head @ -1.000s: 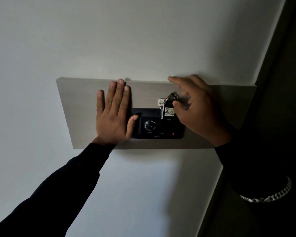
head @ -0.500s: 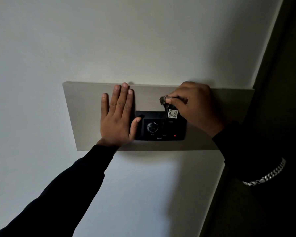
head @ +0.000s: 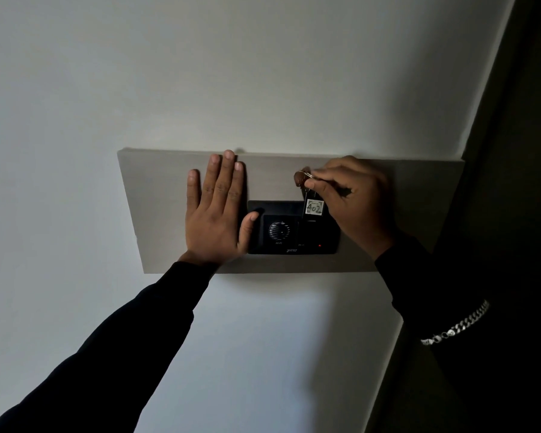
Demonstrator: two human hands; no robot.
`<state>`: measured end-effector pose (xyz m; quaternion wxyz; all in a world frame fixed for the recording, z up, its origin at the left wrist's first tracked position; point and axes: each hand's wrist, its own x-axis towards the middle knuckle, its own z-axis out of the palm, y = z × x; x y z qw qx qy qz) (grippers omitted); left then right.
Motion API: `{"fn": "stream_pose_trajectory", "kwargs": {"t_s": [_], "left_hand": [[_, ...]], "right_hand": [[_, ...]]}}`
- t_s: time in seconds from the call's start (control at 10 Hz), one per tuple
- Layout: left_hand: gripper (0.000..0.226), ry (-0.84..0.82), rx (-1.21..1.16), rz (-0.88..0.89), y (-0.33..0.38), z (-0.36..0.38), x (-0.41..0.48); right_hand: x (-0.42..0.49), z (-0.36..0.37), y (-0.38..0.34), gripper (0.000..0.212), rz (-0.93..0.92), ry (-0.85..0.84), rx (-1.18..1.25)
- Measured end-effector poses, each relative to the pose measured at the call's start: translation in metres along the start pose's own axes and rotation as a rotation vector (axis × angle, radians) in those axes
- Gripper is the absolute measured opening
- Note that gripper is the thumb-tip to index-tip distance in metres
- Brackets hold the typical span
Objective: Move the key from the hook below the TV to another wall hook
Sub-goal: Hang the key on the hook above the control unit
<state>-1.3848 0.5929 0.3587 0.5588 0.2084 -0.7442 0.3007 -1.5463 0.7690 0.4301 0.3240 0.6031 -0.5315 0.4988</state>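
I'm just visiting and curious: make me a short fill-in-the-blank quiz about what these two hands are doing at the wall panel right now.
1. The left hand lies ____ against the grey wall panel, holding nothing.
2. The right hand pinches the key ring, and the white tag hanging from it reads ____.
3. The tag hangs in front of a ____ control box with a round dial.
4. A small ____ light glows on that box.

Missing words: flat; 402; black; red

The right hand, a second ago spread open beside the key, has closed to pinch its ring. The tag now hangs below the fingers, nearer the panel's upper edge.
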Motion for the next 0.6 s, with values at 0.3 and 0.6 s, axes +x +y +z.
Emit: {"fn": "stream_pose_trajectory", "kwargs": {"t_s": [0.3, 0.6], "left_hand": [[0.07, -0.042, 0.017, -0.005, 0.0, -0.002, 0.0], [0.07, -0.145, -0.101, -0.069, 0.007, -0.02, 0.005]], "right_hand": [[-0.01, 0.01, 0.002, 0.01, 0.001, 0.037, -0.002], [-0.015, -0.002, -0.003, 0.025, 0.025, -0.041, 0.043]]}}
